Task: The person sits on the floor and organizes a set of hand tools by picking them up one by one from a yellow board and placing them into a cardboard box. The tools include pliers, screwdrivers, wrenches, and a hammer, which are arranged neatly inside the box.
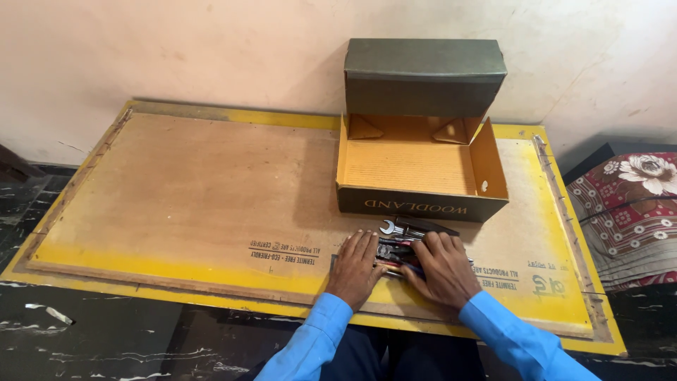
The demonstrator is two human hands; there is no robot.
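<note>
While you press both hands flat on the table (176,190), the items stand so:
Left hand (355,264): your fingers spread, palm down, touching the tool pile's left edge, gripping nothing.
Right hand (443,267): flat over the pile, nothing clasped.
Tools (396,240): wrenches heaped between your hands, just before the box.
Box (422,169): open cardboard, lid upright, empty.
</note>
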